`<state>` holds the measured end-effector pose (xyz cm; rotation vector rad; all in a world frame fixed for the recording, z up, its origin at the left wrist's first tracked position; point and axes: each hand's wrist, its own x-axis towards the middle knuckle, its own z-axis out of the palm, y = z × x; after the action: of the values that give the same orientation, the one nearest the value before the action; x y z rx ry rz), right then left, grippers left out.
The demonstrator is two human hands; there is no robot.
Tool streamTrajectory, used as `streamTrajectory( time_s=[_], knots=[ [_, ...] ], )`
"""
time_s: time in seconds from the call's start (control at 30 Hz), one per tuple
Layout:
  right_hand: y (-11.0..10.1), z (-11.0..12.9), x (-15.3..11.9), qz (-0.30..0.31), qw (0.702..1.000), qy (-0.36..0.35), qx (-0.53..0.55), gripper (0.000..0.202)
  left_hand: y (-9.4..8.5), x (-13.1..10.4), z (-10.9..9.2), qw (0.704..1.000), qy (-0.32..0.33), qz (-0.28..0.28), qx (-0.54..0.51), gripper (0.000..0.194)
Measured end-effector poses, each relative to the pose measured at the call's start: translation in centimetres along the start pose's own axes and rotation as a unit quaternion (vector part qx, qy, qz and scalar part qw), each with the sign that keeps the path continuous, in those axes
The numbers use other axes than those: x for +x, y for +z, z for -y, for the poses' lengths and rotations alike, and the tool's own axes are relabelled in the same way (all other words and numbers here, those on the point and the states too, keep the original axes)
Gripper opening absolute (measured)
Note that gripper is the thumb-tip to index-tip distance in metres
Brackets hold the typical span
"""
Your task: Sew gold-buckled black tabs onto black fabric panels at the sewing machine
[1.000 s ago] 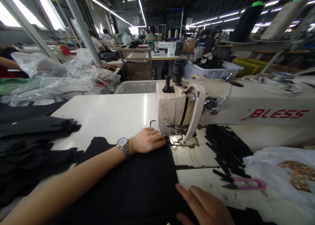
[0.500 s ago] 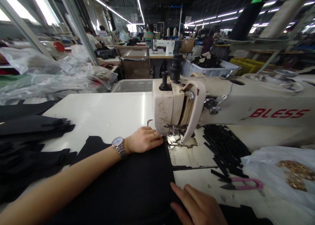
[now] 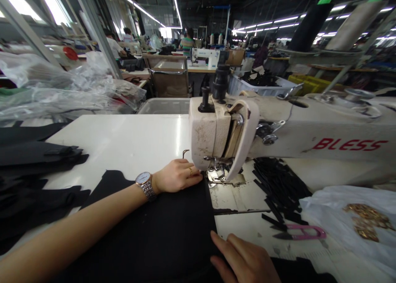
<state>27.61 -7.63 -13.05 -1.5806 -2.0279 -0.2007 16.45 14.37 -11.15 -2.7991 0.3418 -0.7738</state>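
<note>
A large piece of black fabric (image 3: pixel 173 225) lies on the table, its right edge running up to the presser foot (image 3: pixel 216 176) of a white sewing machine (image 3: pixel 213 134). My left hand (image 3: pixel 175 175), wearing a wristwatch (image 3: pixel 145 182) and a ring, presses on the fabric's far corner just left of the presser foot. Its fingers are bent and close together, and the thumb is hidden. Nearer to me, my right hand (image 3: pixel 244 258) rests on the fabric's right edge, with thumb and forefinger spread apart and touching it. The needle tip cannot be made out.
Pink-handled thread snips (image 3: pixel 305 232) lie right of the fabric, beside a heap of black strips (image 3: pixel 281 188). A plastic bag (image 3: pixel 328 204) holds gold-coloured metal pieces (image 3: pixel 368 221). Dark cut pieces (image 3: pixel 40 155) are stacked at the left. Plastic-wrapped goods (image 3: pixel 62 85) stand behind them.
The view has shifted slightly, so most things sit a little further left. Both hands keep about the same places on the black fabric; no clear feed of the fabric shows.
</note>
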Motion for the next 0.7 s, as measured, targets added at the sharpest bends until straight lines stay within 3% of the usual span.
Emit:
streamTrajectory(
  time_s=[0.7],
  knots=[
    [-0.42,0.44,-0.05,0.031,0.997,0.056,0.038,0.044,0.34,-0.17,0.08,1.0,0.007,-0.016,0.015,0.034]
  ],
)
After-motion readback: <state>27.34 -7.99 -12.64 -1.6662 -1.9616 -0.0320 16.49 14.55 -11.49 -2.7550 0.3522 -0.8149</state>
